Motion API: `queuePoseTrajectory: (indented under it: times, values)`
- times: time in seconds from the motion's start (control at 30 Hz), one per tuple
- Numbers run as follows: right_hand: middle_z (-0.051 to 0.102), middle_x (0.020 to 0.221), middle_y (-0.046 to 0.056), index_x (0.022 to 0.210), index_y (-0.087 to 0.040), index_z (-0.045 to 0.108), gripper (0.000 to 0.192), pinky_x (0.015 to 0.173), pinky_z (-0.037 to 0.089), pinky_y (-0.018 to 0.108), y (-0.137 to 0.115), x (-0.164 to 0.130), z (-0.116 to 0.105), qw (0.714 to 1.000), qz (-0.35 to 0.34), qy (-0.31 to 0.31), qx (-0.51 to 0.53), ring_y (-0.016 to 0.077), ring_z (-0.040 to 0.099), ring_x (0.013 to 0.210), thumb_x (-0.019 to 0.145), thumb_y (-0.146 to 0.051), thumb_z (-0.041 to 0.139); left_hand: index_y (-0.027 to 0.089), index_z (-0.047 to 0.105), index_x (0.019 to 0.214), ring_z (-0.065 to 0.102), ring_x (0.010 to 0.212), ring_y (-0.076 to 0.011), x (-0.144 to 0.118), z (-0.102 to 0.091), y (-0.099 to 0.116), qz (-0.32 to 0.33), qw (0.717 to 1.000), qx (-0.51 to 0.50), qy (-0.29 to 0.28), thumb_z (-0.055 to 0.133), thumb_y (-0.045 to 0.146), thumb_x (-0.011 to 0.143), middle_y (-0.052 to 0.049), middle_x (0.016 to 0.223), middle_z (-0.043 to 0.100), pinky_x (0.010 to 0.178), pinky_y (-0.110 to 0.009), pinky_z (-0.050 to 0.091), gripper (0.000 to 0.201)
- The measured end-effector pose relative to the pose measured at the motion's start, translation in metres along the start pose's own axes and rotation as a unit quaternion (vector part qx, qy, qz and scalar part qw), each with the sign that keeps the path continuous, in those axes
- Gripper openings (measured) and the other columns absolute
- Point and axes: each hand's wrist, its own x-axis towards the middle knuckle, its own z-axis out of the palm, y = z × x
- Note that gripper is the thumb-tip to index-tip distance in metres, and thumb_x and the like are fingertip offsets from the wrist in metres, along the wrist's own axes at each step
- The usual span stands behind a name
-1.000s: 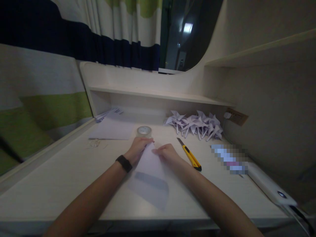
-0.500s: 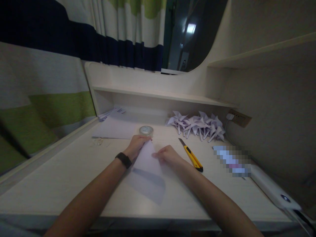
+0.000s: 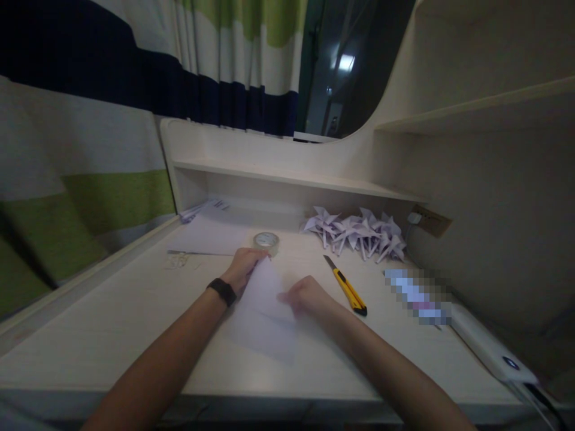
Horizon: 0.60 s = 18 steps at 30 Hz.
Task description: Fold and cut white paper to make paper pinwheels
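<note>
A white sheet of paper (image 3: 265, 305) lies on the desk in front of me, its top drawn to a narrow point and its near end broad and blurred. My left hand (image 3: 246, 264), with a black band on the wrist, is closed on the pointed top. Pinched fingers of my right hand (image 3: 308, 294) grip the paper's right edge lower down. Just beyond my left fingertips sits a roll of clear tape (image 3: 266, 242). To the right of my right hand lies a yellow utility knife (image 3: 348, 288) with its blade out.
At the back left is a stack of white paper (image 3: 209, 232). Several folded paper pinwheels (image 3: 354, 230) are heaped at the back right. A pixelated flat object (image 3: 415, 299) and a white device (image 3: 489, 347) line the right side. A low shelf (image 3: 287, 176) spans the back.
My right hand has slid nearer to me along the paper's right edge. The raised flap at the paper's near end has come down and spread out. My left hand stays nearly in place.
</note>
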Motion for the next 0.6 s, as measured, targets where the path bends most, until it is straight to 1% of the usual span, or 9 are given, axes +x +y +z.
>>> queuePoseTrajectory:
  times: [0.07, 0.17, 0.3, 0.43, 0.47, 0.5, 0.53, 0.6]
  values:
    - [0.05, 0.036, -0.002, 0.042, -0.014, 0.056, 0.032, 0.037, 0.031, 0.02, 0.004, -0.007, -0.001, 1.0, 0.002, 0.003, -0.008, 0.0064, 0.04, 0.033, 0.069, -0.019, 0.072, 0.013, 0.059, 0.054, 0.041, 0.037, -0.0099, -0.001, -0.002, 0.002, 0.0, 1.0, -0.003, -0.001, 0.072, 0.021, 0.057, 0.002, 0.042, 0.05, 0.039, -0.022, 0.027, 0.016]
    - [0.052, 0.038, -0.001, 0.044, -0.013, 0.06, 0.029, 0.038, 0.032, 0.02, 0.009, -0.019, -0.003, 1.0, 0.01, -0.011, -0.021, 0.007, 0.043, 0.035, 0.067, -0.023, 0.075, 0.012, 0.06, 0.054, 0.041, 0.037, -0.0101, -0.001, -0.002, 0.001, 0.0, 1.0, -0.008, 0.004, 0.072, 0.021, 0.058, 0.001, 0.042, 0.051, 0.039, -0.022, 0.028, 0.016]
    - [0.056, 0.04, 0.001, 0.045, -0.013, 0.063, 0.028, 0.039, 0.033, 0.02, 0.013, -0.046, -0.011, 0.999, 0.01, -0.029, -0.036, 0.0078, 0.046, 0.036, 0.063, -0.031, 0.075, 0.012, 0.061, 0.057, 0.044, 0.038, -0.0112, 0.001, -0.003, -0.002, -0.004, 1.0, -0.017, 0.0, 0.074, 0.024, 0.06, 0.0, 0.043, 0.053, 0.039, -0.023, 0.03, 0.017]
    - [0.063, 0.05, 0.003, 0.055, -0.012, 0.069, 0.021, 0.04, 0.031, 0.02, 0.014, -0.076, -0.03, 0.987, 0.03, -0.126, -0.098, 0.0108, 0.055, 0.044, 0.063, -0.031, 0.071, 0.012, 0.062, 0.06, 0.044, 0.038, -0.0112, 0.007, -0.01, -0.003, -0.003, 0.999, -0.033, 0.01, 0.075, 0.028, 0.061, 0.001, 0.044, 0.052, 0.039, -0.023, 0.03, 0.021]
    - [0.064, 0.052, 0.004, 0.056, -0.012, 0.069, 0.021, 0.04, 0.031, 0.019, 0.014, -0.08, -0.036, 0.984, 0.027, -0.137, -0.115, 0.0112, 0.056, 0.045, 0.064, -0.032, 0.071, 0.012, 0.062, 0.06, 0.044, 0.038, -0.0113, 0.008, -0.012, -0.003, -0.003, 0.999, -0.037, 0.01, 0.076, 0.029, 0.061, 0.001, 0.043, 0.052, 0.039, -0.023, 0.03, 0.022]
    - [0.063, 0.051, 0.004, 0.055, -0.012, 0.069, 0.022, 0.04, 0.031, 0.02, 0.013, -0.082, -0.043, 0.984, 0.016, -0.125, -0.13, 0.0111, 0.055, 0.045, 0.065, -0.032, 0.07, 0.012, 0.061, 0.06, 0.045, 0.038, -0.0114, 0.009, -0.013, -0.003, -0.003, 0.999, -0.042, 0.006, 0.076, 0.03, 0.061, 0.0, 0.044, 0.052, 0.039, -0.023, 0.03, 0.024]
    - [0.062, 0.049, 0.003, 0.054, -0.012, 0.067, 0.025, 0.04, 0.031, 0.02, 0.011, -0.08, -0.048, 0.986, -0.009, -0.093, -0.141, 0.0107, 0.054, 0.045, 0.066, -0.033, 0.069, 0.012, 0.061, 0.06, 0.045, 0.038, -0.0114, 0.009, -0.013, -0.003, -0.003, 0.999, -0.046, 0.0, 0.077, 0.032, 0.061, 0.0, 0.044, 0.053, 0.039, -0.023, 0.03, 0.025]
    - [0.06, 0.049, 0.003, 0.054, -0.012, 0.066, 0.029, 0.043, 0.033, 0.02, 0.006, -0.069, -0.055, 0.988, -0.082, 0.01, -0.133, 0.0096, 0.051, 0.045, 0.07, -0.037, 0.067, 0.012, 0.062, 0.061, 0.046, 0.039, -0.0113, 0.008, -0.011, -0.005, -0.002, 0.998, -0.054, -0.016, 0.078, 0.035, 0.061, 0.0, 0.046, 0.054, 0.04, -0.023, 0.031, 0.028]
